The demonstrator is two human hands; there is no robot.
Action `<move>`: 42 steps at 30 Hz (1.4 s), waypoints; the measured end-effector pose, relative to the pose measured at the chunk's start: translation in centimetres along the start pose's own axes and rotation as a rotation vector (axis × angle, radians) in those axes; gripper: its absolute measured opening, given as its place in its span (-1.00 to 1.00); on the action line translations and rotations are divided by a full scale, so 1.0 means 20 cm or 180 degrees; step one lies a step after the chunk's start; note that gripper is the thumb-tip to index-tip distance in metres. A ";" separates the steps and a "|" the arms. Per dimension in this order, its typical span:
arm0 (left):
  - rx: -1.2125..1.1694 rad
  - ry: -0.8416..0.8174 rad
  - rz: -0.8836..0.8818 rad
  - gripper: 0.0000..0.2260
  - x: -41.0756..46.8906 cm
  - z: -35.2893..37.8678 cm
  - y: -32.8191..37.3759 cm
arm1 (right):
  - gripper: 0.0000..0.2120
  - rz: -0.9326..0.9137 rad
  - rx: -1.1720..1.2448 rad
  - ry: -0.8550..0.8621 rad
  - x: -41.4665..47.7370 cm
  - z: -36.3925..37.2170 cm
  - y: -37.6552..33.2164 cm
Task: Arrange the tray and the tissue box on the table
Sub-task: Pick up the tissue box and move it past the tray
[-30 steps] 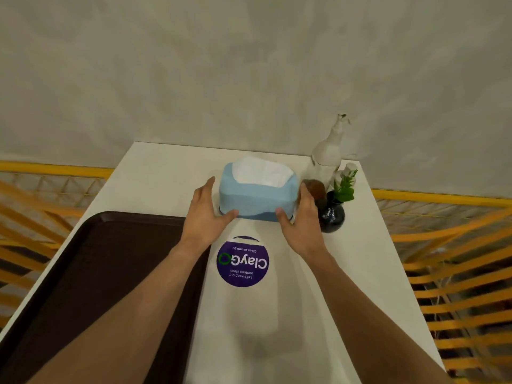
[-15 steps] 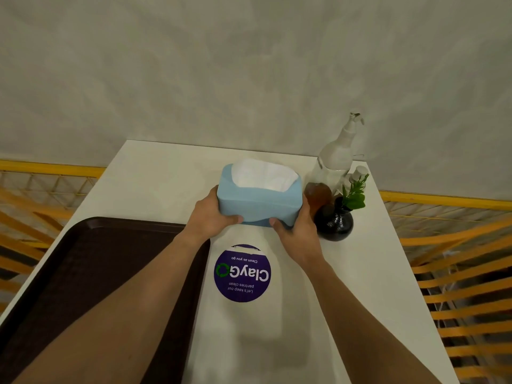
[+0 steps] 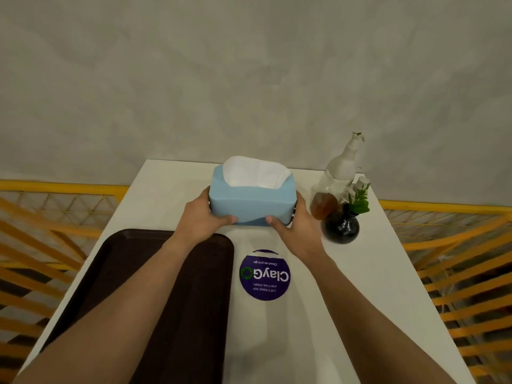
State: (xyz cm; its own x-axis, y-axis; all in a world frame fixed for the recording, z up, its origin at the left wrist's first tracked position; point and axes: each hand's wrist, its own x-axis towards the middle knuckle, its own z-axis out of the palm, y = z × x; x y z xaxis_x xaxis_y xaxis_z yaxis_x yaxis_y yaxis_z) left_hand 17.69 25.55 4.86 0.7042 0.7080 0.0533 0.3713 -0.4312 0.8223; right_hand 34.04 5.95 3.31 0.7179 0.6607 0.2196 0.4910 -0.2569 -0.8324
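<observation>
1 white rectangular table [image 3: 346,286] carries, from largest to smallest: 1 dark brown rectangular plastic tray [image 3: 116,275] at its near left; 1 light blue tissue box [image 3: 250,205] with white tissue showing at its top, near the far middle; 1 round purple "ClayGo" sticker [image 3: 264,275]; 1 round black vase [image 3: 341,228] with a green sprig; 1 clear pump bottle [image 3: 339,173]; and 1 small amber jar [image 3: 323,205], the last 3 grouped at the far right. 2 bare hands clasp the box: left hand [image 3: 201,221] on its left end, right hand [image 3: 297,227] on its right end, thumbs pressed on the near face, other fingers hidden behind the ends.
</observation>
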 end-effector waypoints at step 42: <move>0.0058 0.0241 0.0091 -0.28 0.21 -1.02 -0.82 | -0.14 0.0067 0.0007 -0.0271 0.23 1.22 -0.58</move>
State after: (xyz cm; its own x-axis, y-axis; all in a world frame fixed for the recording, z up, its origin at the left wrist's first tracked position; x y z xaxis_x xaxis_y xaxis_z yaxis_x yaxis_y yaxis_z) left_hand 2.13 46.95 3.11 0.6671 0.7353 0.1199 0.3632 -0.4615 0.8094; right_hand 19.55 29.12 1.43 0.6834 0.7128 0.1579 0.4751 -0.2700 -0.8375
